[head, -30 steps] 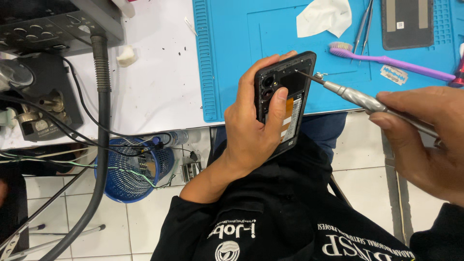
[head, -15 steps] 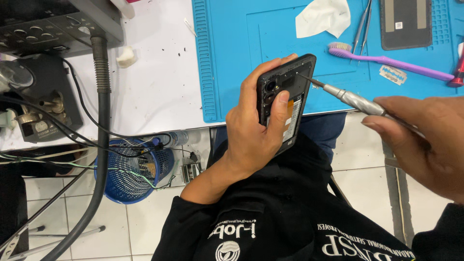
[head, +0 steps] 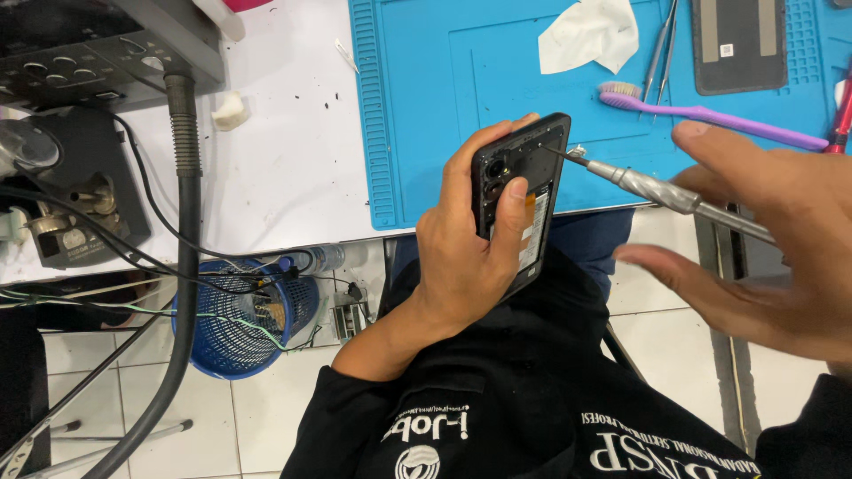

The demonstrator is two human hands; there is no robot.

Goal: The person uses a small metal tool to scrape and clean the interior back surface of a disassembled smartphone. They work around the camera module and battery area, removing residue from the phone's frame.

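A single head-worn camera looks steeply down from the person's own eye level, close over the lap and the near edge of the white workbench, with the blue mat above and tiled floor below.

A black plastic opened phone, matt along its frame, is gripped in the left hand. A knurled, dull-silver metal screwdriver is held by the right hand. Beneath, a blue ribbed rubbery mat is seen, matt. A crumpled white tissue, a glossy purple plastic toothbrush and shiny metal tweezers are laid on it.
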